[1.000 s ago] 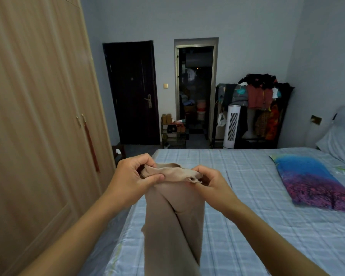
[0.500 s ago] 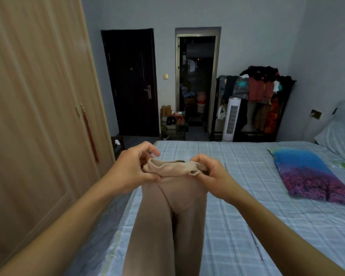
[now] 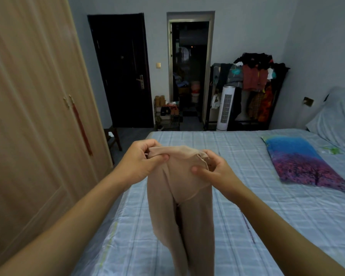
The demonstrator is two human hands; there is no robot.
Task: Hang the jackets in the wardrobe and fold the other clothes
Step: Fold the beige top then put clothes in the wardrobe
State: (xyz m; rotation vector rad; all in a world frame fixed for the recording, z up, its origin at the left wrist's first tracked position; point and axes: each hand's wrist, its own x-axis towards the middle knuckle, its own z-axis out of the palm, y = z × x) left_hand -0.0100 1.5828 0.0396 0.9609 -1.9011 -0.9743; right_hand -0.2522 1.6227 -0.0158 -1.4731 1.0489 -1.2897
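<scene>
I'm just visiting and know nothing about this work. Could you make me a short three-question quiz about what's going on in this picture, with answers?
1. True or false: the beige tights lie flat on the bed.
2. Which hand holds the waistband: A) left only, B) right only, C) both?
3. Fill in: the colourful pillow lies to the person's ____.

Key:
1. False: they hang in the air above the bed.
2. C: the left hand and right hand each keep a grip on the waistband.
3. Right.
</scene>
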